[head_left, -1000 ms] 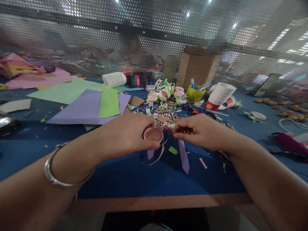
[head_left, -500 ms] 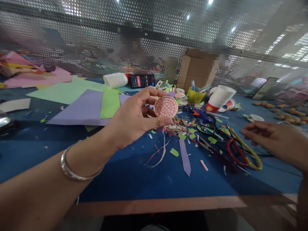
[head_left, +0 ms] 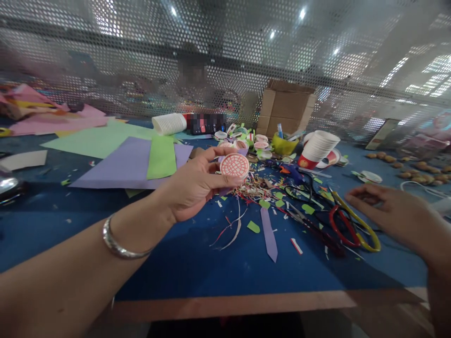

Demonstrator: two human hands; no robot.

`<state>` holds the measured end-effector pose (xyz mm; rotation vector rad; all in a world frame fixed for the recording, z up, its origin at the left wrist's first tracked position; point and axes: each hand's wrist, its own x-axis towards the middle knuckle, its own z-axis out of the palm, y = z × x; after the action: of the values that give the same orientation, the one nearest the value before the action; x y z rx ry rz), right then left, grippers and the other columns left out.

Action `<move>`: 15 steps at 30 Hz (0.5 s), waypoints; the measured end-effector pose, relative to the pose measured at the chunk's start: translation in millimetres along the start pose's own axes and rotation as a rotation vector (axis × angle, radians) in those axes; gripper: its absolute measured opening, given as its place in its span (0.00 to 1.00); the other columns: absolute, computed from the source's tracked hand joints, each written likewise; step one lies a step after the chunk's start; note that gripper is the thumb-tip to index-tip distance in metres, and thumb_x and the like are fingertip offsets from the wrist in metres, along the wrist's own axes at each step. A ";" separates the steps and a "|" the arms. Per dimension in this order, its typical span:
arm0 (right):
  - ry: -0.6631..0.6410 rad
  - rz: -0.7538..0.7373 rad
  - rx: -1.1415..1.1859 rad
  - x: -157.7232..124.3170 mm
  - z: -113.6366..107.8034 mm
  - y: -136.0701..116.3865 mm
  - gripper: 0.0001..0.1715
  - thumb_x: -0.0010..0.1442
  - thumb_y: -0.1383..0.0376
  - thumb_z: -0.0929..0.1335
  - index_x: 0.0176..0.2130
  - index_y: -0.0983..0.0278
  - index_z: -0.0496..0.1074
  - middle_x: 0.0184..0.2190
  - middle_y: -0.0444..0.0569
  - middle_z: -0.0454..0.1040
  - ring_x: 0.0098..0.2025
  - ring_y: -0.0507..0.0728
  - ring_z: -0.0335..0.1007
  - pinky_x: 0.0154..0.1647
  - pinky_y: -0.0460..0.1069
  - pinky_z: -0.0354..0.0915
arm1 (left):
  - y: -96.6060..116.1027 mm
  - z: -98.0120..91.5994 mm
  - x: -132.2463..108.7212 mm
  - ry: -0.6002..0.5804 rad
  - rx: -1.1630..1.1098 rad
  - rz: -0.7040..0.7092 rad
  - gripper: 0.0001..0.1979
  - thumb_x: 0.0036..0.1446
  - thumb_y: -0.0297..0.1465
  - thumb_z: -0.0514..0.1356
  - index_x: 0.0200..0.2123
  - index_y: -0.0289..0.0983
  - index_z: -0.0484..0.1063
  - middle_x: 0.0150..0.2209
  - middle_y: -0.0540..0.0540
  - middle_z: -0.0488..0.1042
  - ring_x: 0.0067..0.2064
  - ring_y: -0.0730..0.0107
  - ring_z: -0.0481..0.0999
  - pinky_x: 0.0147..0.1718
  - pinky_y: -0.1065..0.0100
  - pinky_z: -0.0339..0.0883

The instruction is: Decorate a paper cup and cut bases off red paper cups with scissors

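Disc (head_left: 234, 165) with red grid is pinched in the left hand (head_left: 193, 188) above the table (head_left: 197, 267), round, so without long axis. Well to its right, the right hand (head_left: 391, 209), half-curled, holds nothing visible, beside the yellow handle (head_left: 368, 227).

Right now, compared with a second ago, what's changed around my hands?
Your left hand has moved the patterned disc up and slightly right in view, keeping hold of it. Your right hand has moved right, away from the disc, to near the yellow handle. The purple strip and yellow bowl stayed put.
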<state>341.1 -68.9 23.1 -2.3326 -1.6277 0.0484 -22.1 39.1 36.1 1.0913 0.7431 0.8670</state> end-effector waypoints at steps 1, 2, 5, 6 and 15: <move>-0.002 -0.084 0.029 6.8 -0.9 -10.9 0.15 0.58 0.51 0.68 0.35 0.58 0.77 0.30 0.52 0.80 0.29 0.63 0.75 0.34 0.57 0.64 | -0.6 0.1 0.5 0.006 -0.008 -0.007 0.27 0.46 0.16 0.69 0.49 0.41 0.70 0.39 0.50 0.77 0.36 0.75 0.77 0.33 0.75 0.70; 0.002 -0.115 0.044 14.7 -0.9 -21.6 0.14 0.57 0.52 0.69 0.32 0.59 0.76 0.28 0.52 0.80 0.29 0.63 0.74 0.33 0.56 0.63 | -1.2 0.3 0.9 0.014 -0.015 -0.018 0.27 0.46 0.15 0.69 0.49 0.41 0.70 0.38 0.50 0.77 0.35 0.76 0.76 0.32 0.76 0.68; -0.072 -0.206 0.101 42.2 4.7 -48.5 0.16 0.59 0.50 0.71 0.33 0.61 0.76 0.29 0.53 0.79 0.30 0.60 0.73 0.33 0.54 0.62 | -3.3 -0.1 2.2 0.033 -0.016 -0.051 0.29 0.46 0.15 0.69 0.50 0.40 0.69 0.37 0.50 0.77 0.32 0.78 0.75 0.26 0.78 0.63; -0.108 -0.223 0.126 51.3 8.4 -54.5 0.17 0.58 0.51 0.72 0.31 0.61 0.76 0.27 0.53 0.79 0.29 0.60 0.73 0.31 0.53 0.62 | -4.1 -0.4 2.7 0.036 -0.016 -0.056 0.29 0.47 0.15 0.69 0.51 0.40 0.68 0.37 0.50 0.77 0.31 0.78 0.74 0.25 0.78 0.62; -0.289 -0.205 0.456 90.2 47.6 -58.0 0.19 0.60 0.55 0.72 0.24 0.64 0.75 0.14 0.48 0.69 0.16 0.54 0.66 0.14 0.47 0.61 | -7.8 -6.4 7.8 0.044 -0.052 -0.053 0.18 0.57 0.22 0.64 0.49 0.39 0.65 0.35 0.46 0.78 0.30 0.72 0.77 0.24 0.74 0.61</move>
<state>311.3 43.2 5.3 -1.8684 -1.7518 0.6661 -22.1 47.1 26.1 1.0054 0.7784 0.8632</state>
